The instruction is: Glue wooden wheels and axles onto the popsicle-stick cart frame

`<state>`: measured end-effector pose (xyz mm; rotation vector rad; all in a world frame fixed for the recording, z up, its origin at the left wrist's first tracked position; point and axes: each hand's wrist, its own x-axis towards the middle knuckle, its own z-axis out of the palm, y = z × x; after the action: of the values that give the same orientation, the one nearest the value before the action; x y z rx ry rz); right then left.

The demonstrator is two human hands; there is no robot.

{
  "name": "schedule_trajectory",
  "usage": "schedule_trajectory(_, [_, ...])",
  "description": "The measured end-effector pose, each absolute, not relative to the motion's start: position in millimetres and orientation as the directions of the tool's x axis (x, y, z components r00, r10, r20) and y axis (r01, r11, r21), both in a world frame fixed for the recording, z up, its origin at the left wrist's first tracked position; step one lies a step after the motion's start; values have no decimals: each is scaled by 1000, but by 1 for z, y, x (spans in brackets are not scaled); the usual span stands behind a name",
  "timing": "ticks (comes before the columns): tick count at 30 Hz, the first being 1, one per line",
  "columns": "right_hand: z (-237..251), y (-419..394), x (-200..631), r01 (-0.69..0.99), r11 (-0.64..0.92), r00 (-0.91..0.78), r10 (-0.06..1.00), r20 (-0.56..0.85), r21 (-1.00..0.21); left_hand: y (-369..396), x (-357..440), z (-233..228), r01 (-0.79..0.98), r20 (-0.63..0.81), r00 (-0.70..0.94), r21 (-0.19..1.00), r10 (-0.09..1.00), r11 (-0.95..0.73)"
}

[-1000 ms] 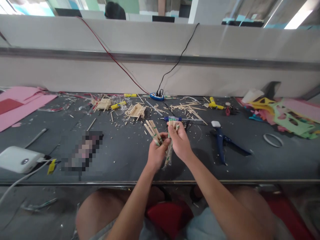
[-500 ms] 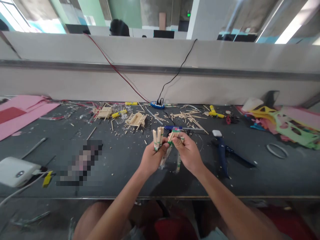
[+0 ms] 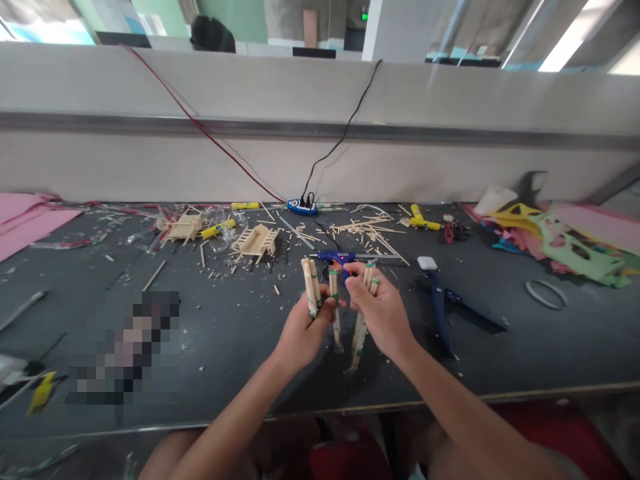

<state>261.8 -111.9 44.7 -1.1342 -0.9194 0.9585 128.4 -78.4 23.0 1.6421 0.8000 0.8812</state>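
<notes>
Head view: I see both hands raised together over the dark workbench (image 3: 240,333), just in front of the blue glue gun (image 3: 334,257). My left hand (image 3: 299,331) is closed around a bundle of wooden sticks (image 3: 311,287), which stand nearly upright above the fist. My right hand (image 3: 381,313) is clamped on another bunch of sticks (image 3: 359,333) that hangs down below the palm. One stick (image 3: 334,300) sits between the two hands. Blue pliers (image 3: 440,300) lie to the right.
</notes>
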Motion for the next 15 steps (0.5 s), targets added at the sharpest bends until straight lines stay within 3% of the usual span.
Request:
schedule_trajectory(9, [42, -117, 267, 12, 88, 339, 937, 87, -996, -82, 144, 9, 13, 295, 526, 935, 798, -354])
schedule_trajectory(15, [39, -124, 271, 106, 94, 355, 926, 126, -990, -91, 155, 2, -52, 304, 493, 946, 815, -321])
